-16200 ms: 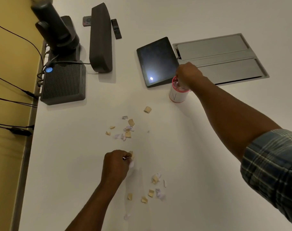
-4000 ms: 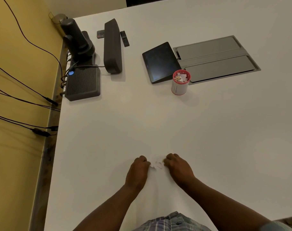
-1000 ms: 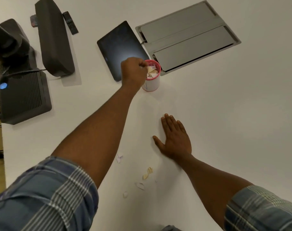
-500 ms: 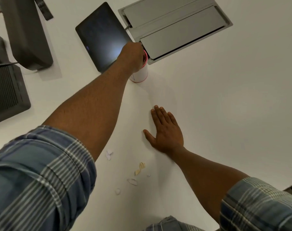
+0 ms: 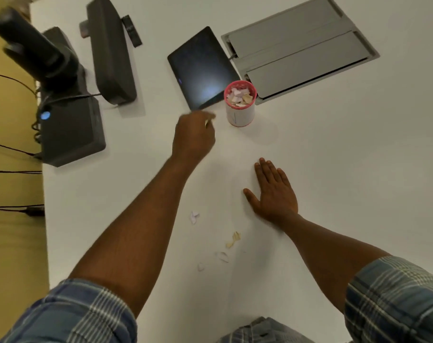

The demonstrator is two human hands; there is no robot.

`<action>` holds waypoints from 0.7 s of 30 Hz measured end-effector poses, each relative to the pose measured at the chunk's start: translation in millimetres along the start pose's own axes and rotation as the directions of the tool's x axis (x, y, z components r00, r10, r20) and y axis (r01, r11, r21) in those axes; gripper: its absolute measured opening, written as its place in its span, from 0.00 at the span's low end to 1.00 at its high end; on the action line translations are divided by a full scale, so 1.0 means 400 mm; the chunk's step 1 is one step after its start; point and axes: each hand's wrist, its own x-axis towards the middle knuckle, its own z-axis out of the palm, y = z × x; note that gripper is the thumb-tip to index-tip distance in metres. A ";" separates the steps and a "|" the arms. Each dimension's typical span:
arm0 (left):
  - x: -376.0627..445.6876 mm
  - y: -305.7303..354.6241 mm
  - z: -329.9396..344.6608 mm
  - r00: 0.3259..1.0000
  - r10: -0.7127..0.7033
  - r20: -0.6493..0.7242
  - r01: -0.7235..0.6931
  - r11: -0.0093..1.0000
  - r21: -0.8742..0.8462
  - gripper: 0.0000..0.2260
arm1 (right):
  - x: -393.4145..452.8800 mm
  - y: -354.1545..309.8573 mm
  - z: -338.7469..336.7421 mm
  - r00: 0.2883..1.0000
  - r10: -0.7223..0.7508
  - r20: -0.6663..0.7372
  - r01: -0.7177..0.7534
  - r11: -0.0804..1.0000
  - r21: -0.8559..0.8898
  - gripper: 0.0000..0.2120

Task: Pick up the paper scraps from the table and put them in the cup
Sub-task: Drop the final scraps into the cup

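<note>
A white cup [image 5: 240, 115] with a pink rim stands past the middle of the white table [image 5: 334, 169], filled with tan and pale paper scraps. My left hand [image 5: 194, 134] hovers just left of the cup, blurred, fingers curled in; nothing clearly shows in it. My right hand [image 5: 275, 194] lies flat on the table with its fingers spread, holding nothing. Loose scraps lie nearer to me between my arms: a white scrap [image 5: 194, 217], a tan scrap [image 5: 233, 240], and two small pale scraps [image 5: 222, 256].
A dark tablet [image 5: 203, 68] leans right behind the cup, beside a grey hatch panel [image 5: 299, 48]. A speaker bar [image 5: 111, 50], a camera [image 5: 37, 48] and a black box [image 5: 69, 129] with cables stand along the left table edge.
My left hand has come off the cup's mouth and drawn back to the left and toward me. The right hand stays flat on the table. The view has tilted.
</note>
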 end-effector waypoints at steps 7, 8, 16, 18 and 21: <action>-0.334 -0.189 0.038 0.927 -0.121 0.354 0.098 0.992 0.083 0.14 | -0.024 0.002 -0.044 1.000 0.001 0.000 -0.001 0.974 0.225 0.30; -0.372 -0.202 0.046 0.902 -0.114 0.417 0.071 0.991 0.117 0.15 | -0.046 -0.013 -0.048 1.000 0.006 -0.013 -0.003 0.972 0.234 0.28; -0.565 -0.196 0.060 0.849 -0.147 0.508 0.001 0.961 0.276 0.18 | -0.245 -0.153 0.000 0.976 -0.182 0.121 0.159 0.971 0.177 0.22; -0.600 -0.189 0.052 0.852 -0.167 0.497 0.022 0.958 0.285 0.19 | -0.273 -0.174 0.011 0.972 -0.181 0.152 0.148 0.967 0.205 0.24; -0.654 -0.177 0.040 0.855 -0.182 0.486 0.037 0.955 0.293 0.20 | -0.297 -0.193 0.027 0.960 -0.207 0.187 0.164 0.962 0.219 0.28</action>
